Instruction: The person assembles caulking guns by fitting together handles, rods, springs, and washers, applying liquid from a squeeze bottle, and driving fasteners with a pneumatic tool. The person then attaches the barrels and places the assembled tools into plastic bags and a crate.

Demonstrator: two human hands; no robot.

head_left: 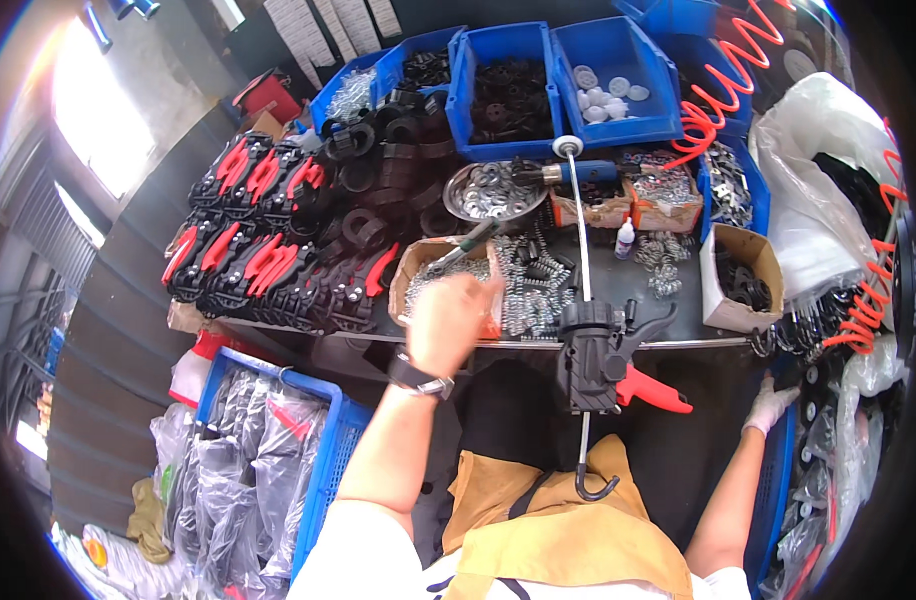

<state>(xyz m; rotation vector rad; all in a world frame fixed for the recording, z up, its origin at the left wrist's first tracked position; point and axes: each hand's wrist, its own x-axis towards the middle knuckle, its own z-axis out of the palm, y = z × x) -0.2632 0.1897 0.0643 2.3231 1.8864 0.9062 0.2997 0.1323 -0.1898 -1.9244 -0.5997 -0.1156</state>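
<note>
My left hand (448, 312), with a dark band on its wrist, is over the front of a cardboard box (494, 322) of small metal parts. Its fingers are blurred and partly hidden. Just beyond them a dark-handled tool (475, 238) slants across the box; whether the hand touches it I cannot tell. In front of me a black caulking gun mechanism (590, 358) with a red trigger (658, 390) hangs over the table edge. Its long rod ends in a white disc (568, 147) and a hook. My right hand (768, 408), in a white glove, is low at the right beside a blue crate (775, 490), fingers apart.
Black-and-red handle assemblies (248, 215) are stacked at the left. Blue bins (618, 60) line the back. Springs (538, 285), a metal bowl (493, 192) of washers, a blue power driver (588, 172) and a carton (728, 305) crowd the table. Red coiled hoses (713, 115) hang right.
</note>
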